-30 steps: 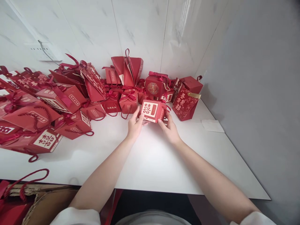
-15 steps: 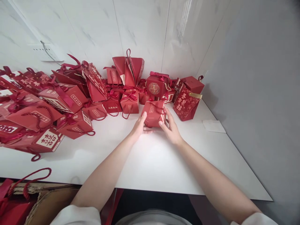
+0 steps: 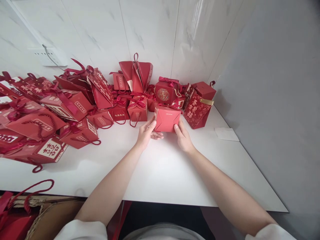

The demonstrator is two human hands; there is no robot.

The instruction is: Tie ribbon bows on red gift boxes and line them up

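Between my two hands is a small red gift box [image 3: 167, 120], tilted so that a plain face with folded flaps shows toward me. My left hand [image 3: 147, 134] grips its left side, thumb on the front edge and fingers below. On the right side, my right hand [image 3: 183, 135] holds it with the thumb on the lower right corner; those fingers are mostly hidden behind the box. Part of a twisted red cord shows along its top edge. Just behind stands a red box with a gold round emblem [image 3: 163, 94].
Many red gift boxes [image 3: 77, 106] with ribbons and cords are heaped along the left and back of the white table [image 3: 160, 176]. A taller red box [image 3: 198, 108] and a white paper [image 3: 227, 134] lie to the right. A cardboard carton [image 3: 53, 218] stands lower left.
The gift box has been turned over in both hands; the side with the label and cord has given way to the plain flap-folded face. Both hands still hold it.
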